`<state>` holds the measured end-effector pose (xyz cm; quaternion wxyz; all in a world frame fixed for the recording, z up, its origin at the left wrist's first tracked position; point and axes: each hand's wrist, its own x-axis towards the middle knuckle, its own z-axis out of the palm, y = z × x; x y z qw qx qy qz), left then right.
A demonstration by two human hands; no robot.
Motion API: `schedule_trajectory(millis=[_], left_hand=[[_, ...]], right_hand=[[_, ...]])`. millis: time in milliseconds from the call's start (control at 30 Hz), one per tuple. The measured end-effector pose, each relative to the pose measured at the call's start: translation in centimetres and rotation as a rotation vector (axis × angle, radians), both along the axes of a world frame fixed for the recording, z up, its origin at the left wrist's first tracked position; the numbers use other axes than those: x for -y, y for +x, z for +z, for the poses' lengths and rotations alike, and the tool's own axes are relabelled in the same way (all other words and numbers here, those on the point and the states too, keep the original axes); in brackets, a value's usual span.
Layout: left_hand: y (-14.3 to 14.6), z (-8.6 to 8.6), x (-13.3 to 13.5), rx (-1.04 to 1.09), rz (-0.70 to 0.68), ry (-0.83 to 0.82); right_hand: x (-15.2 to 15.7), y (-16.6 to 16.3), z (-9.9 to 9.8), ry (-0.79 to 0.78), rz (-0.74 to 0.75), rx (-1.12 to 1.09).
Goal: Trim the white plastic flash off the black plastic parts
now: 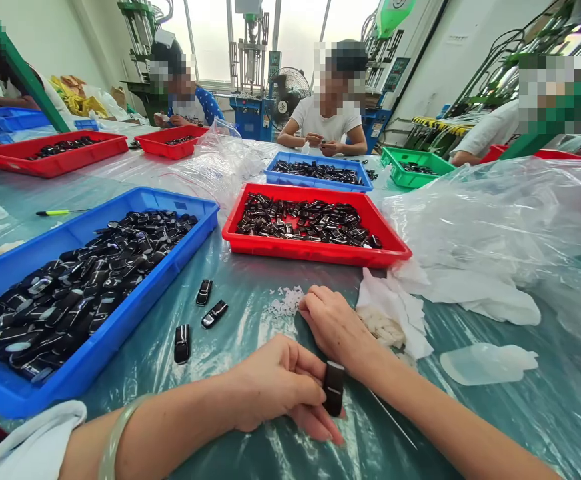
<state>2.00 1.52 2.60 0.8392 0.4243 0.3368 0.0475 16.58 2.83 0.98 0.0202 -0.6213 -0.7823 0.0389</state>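
Observation:
My left hand point(290, 387) is closed on a small glossy black plastic piece point(333, 388), pinched between thumb and forefinger with the other fingers extended below. My right hand point(333, 323) rests beside a little heap of white scraps point(286, 302), its fingers curled together; whatever they hold, if anything, is hidden. From under the right forearm a thin metal rod point(394, 420) sticks out, and I cannot tell whether that hand grips it. Three loose black pieces point(183, 343) lie on the table to the left of my hands.
A blue tray point(190, 257) at left and a red tray point(315, 252) ahead hold many black pieces. To the right are a white cloth point(395, 310), a translucent squeeze bottle point(487, 365) and heaped plastic sheeting point(510, 227). Co-workers sit across the table beside more trays.

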Motion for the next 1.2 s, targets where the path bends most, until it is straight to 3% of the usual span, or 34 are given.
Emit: schedule_trajectory(millis=[167, 300, 500, 667, 867, 1200], left_hand=[[0.0, 0.1, -0.1, 0.003, 0.012, -0.002], [0.0, -0.2, 0.1, -0.009, 0.015, 0.101], [-0.2, -0.8, 0.5, -0.036, -0.013, 0.311], [-0.3, -1.0, 0.4, -0.025, -0.093, 0.498], [-0.4, -0.7, 0.1, -0.047, -0.173, 0.717], [-0.4, -0.5, 0.0, -0.029, -0.204, 0.836]], right_hand=[[0.5, 0.6, 0.7, -0.023, -0.018, -0.174], [2.2, 1.9, 2.3, -0.085, -0.025, -0.436], [6.0, 4.2, 4.4, -0.415, -0.031, -0.790], [7.4, 4.1, 4.1, -0.739, -0.176, -1.201], [7.3, 3.6, 3.2, -0.776, -0.220, -1.240], [7.6, 3.3, 3.3, -0.791, -0.251, -1.253]])
